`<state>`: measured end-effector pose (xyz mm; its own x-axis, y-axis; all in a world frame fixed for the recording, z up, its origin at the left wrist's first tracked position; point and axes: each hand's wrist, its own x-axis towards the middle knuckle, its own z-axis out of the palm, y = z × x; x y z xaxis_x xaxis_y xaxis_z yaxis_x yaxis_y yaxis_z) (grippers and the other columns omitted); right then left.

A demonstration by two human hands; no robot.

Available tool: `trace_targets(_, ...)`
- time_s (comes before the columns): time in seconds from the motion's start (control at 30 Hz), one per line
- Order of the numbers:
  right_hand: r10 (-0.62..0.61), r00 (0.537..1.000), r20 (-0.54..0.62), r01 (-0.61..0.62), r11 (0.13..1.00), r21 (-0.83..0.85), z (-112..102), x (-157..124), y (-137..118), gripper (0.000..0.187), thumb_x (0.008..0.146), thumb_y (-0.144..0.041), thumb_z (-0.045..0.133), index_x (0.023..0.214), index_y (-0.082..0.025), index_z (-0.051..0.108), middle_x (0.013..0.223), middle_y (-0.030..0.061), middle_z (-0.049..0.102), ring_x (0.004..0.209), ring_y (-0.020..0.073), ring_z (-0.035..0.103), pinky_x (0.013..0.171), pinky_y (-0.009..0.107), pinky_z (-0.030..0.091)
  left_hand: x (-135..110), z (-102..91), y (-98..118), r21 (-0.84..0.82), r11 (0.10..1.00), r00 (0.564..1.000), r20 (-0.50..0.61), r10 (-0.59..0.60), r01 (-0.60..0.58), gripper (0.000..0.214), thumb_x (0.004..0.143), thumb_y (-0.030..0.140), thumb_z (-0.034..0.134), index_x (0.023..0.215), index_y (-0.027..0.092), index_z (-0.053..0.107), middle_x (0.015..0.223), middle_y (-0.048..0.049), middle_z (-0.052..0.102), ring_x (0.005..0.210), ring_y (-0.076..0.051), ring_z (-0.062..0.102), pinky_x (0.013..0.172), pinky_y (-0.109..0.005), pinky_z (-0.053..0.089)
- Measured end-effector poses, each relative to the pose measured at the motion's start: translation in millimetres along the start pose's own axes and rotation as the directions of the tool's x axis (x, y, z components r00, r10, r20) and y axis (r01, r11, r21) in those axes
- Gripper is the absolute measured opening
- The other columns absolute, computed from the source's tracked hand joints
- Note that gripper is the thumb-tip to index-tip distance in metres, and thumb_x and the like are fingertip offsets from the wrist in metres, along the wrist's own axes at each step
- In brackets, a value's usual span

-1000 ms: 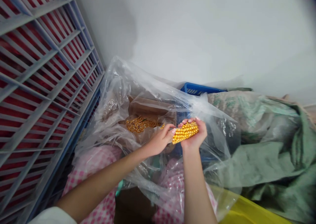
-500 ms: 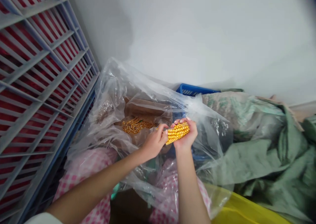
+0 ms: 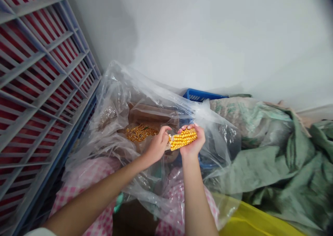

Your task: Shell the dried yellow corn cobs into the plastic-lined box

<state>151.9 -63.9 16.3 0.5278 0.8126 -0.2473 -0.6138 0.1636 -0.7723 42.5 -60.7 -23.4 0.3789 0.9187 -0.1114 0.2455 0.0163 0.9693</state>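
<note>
A yellow corn cob lies across my right hand, whose fingers curl round its right part. My left hand is closed on the cob's left end, thumb and fingers pinching it. Both hands are held over the mouth of a clear plastic bag. Inside the bag sits a brown box with a heap of loose corn kernels, just left of my left hand.
A grey slatted rack with red behind it stands at the left. A blue crate shows behind the bag. Green sacks lie at the right, a yellow bin at the bottom right, pink checked cloth on my lap.
Both hands with the cob have drifted slightly left in view. My left hand has slid from over the cob's left part to its very end.
</note>
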Motion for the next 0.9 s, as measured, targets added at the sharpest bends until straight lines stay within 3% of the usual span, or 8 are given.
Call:
trace_targets(0.1,0.073,0.994,-0.081,-0.065,0.993,0.094,2,-1,-2,0.021,0.065,-0.031,0.05,0.051,-0.017,0.042,0.046,-0.0032,0.051,0.045,0.0083,0.05,0.047,0.021,0.043,3,-6.2,5,0.03,0.998,0.994,-0.096,0.052,-0.049,0.029,0.087,0.025,0.026,0.11,0.019,0.043,0.096,-0.0045,0.062,0.084,-0.013,0.057,0.076,-0.027,0.043)
trace_targets(0.17,0.079,0.991,-0.11,-0.065,0.991,0.12,2,-1,-3,0.019,0.065,-0.03,0.05,0.052,-0.017,0.042,0.046,-0.0037,0.05,0.046,0.0083,0.05,0.048,0.021,0.043,0,-9.9,10,0.131,0.986,0.988,-0.101,0.119,-0.105,0.031,0.089,0.032,0.025,0.106,0.019,0.047,0.102,-0.0056,0.061,0.093,-0.015,0.056,0.082,-0.029,0.041)
trace_targets(0.3,0.076,0.99,-0.119,-0.06,0.99,0.126,1,0,-3,0.02,0.065,-0.032,0.051,0.053,-0.018,0.042,0.048,-0.0043,0.05,0.047,0.008,0.051,0.049,0.022,0.043,-8,-12.1,17,0.421,0.882,0.977,0.117,0.179,-0.212,0.037,0.088,0.042,0.026,0.102,0.019,0.052,0.1,-0.0073,0.062,0.094,-0.02,0.057,0.08,-0.032,0.041)
trace_targets(0.37,0.078,0.991,-0.11,-0.065,0.991,0.118,0,1,-3,0.021,0.065,-0.033,0.051,0.054,-0.018,0.042,0.048,-0.0045,0.05,0.047,0.0079,0.051,0.048,0.021,0.043,-10,-9.9,17,0.49,0.837,0.969,0.149,0.195,-0.243,0.039,0.089,0.041,0.023,0.101,0.018,0.052,0.098,-0.0084,0.063,0.093,-0.021,0.057,0.079,-0.032,0.041)
trace_targets(0.6,0.081,0.988,-0.131,-0.066,0.991,0.119,0,1,-1,0.018,0.064,-0.031,0.051,0.054,-0.019,0.041,0.048,-0.0052,0.048,0.046,0.0082,0.05,0.047,0.021,0.044,-10,-2.1,12,0.495,0.84,0.974,0.097,0.202,-0.224,0.036,0.09,0.034,0.018,0.102,0.018,0.048,0.093,-0.0077,0.063,0.086,-0.019,0.058,0.074,-0.031,0.041)
trace_targets(0.77,0.097,0.983,-0.158,-0.077,0.989,0.13,1,0,0,0.019,0.066,-0.03,0.048,0.053,-0.018,0.042,0.047,-0.0043,0.048,0.046,0.0083,0.049,0.047,0.022,0.043,-8,-1.9,9,0.453,0.886,0.995,0.045,0.089,-0.1,0.037,0.09,0.035,0.016,0.102,0.018,0.047,0.084,-0.0065,0.063,0.076,-0.018,0.06,0.066,-0.028,0.041)
trace_targets(0.9,0.07,0.984,-0.166,-0.049,0.991,0.126,2,0,0,0.019,0.066,-0.03,0.049,0.052,-0.018,0.042,0.046,-0.0037,0.049,0.046,0.0083,0.049,0.048,0.021,0.043,-3,-3.4,5,0.306,0.952,0.999,0.015,0.03,-0.033,0.041,0.09,0.04,0.014,0.102,0.02,0.048,0.086,-0.0048,0.063,0.078,-0.016,0.06,0.067,-0.027,0.042)
